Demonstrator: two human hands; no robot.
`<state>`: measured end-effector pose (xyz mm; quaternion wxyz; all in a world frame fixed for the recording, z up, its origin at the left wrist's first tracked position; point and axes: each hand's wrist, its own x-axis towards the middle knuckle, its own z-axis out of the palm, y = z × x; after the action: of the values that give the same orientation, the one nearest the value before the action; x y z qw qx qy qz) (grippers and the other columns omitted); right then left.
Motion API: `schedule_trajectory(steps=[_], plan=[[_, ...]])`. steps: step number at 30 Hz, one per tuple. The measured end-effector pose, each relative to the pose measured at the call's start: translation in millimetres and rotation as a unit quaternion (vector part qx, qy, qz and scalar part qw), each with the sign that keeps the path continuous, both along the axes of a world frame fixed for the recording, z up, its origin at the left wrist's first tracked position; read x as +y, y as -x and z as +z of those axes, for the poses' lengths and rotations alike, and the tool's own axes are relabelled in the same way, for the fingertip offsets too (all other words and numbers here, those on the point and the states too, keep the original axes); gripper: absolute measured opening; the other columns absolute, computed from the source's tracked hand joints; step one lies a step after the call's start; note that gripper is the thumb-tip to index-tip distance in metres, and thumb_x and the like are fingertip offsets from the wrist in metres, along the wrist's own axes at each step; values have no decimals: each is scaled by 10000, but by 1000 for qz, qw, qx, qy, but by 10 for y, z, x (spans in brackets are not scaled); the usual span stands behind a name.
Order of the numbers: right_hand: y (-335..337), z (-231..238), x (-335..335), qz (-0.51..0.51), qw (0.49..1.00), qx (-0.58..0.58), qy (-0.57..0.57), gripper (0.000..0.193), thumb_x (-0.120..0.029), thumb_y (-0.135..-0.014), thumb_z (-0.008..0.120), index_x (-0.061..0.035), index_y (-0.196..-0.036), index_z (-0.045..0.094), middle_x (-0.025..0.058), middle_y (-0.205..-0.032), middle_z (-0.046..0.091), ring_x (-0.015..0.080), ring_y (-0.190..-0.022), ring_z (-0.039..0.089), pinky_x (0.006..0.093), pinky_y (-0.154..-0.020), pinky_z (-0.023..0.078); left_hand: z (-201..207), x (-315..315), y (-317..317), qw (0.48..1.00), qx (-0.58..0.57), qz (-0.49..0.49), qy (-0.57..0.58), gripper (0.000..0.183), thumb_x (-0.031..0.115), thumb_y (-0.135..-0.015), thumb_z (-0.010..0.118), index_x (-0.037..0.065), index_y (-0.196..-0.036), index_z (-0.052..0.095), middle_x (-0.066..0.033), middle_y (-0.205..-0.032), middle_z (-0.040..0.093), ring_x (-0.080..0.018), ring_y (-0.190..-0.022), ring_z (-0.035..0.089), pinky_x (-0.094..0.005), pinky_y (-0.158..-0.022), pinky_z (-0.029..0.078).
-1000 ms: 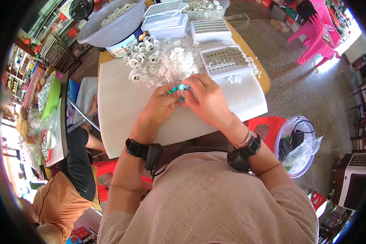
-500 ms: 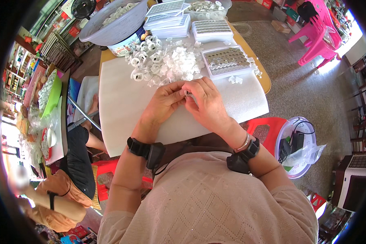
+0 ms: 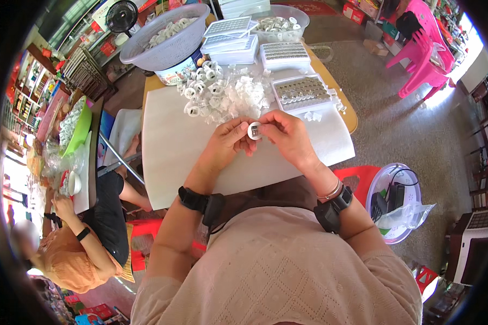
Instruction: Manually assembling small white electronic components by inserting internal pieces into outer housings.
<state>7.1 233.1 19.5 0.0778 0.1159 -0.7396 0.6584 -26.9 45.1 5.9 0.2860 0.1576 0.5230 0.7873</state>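
Note:
A small white round plastic piece with a dark middle (image 3: pixel 254 131) is pinched in my left hand (image 3: pixel 231 138), between thumb and curled fingers. My right hand (image 3: pixel 288 136) has thumb and forefinger closed at the right edge of the same piece, where something translucent shows. Just beyond my hands lies a heap of torn white translucent scraps (image 3: pixel 249 93). Left of the scraps are piled several white ring-shaped plastic pieces (image 3: pixel 205 86). To the right stands a white tray (image 3: pixel 294 110) with rows of round metallic parts.
Stacked white trays (image 3: pixel 233 54), another filled tray (image 3: pixel 285 56), a grey basket (image 3: pixel 141 54) and a clear tub (image 3: pixel 295 33) line the table's far side. A co-worker (image 3: pixel 78 260) sits on the left. At right stand a red stool (image 3: pixel 355 176) and a lilac basin (image 3: pixel 372 195).
My hands have shifted slightly, and the round piece now shows its face between them. My right fingers have moved to its right edge. The co-worker's arm has moved up toward their table.

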Motion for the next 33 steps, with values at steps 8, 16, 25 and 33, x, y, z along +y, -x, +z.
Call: schedule_trajectory(steps=[8, 16, 25, 33], plan=[[-77, -8, -80, -1, 960, -159, 230, 137, -88, -817, 637, 1, -911, 592, 29, -710, 591, 82, -570, 501, 223, -513, 410, 193, 102, -205, 988, 107, 83, 76, 322, 143, -942, 530, -9, -1225, 526, -63, -976, 622, -158, -859, 609, -288, -741, 516], [74, -14, -156, -136, 943, 203, -225, 113, -37, -788, 603, -5, -895, 586, 95, -800, 622, 246, -697, 590, 349, -633, 487, 163, -267, -204, 979, 78, 178, 61, 316, 111, -920, 554, -35, -1200, 541, -71, -948, 625, -148, -809, 600, -293, -734, 513], [249, -105, -297, -108, 890, 193, -398, 102, 9, -728, 602, -26, -824, 611, 105, -918, 590, 304, -848, 567, 382, -750, 477, -75, -328, -308, 984, 21, 180, -3, 325, 110, -919, 560, -44, -1203, 531, -65, -934, 613, -143, -804, 600, -280, -708, 512], [79, -116, -171, -110, 956, 138, -233, 78, -2, -770, 618, -27, -844, 611, 112, -802, 593, 262, -707, 600, 350, -614, 476, -28, -338, -274, 986, 41, 161, 31, 295, 94, -926, 533, -47, -1184, 553, -62, -890, 620, -127, -775, 595, -269, -706, 508]])
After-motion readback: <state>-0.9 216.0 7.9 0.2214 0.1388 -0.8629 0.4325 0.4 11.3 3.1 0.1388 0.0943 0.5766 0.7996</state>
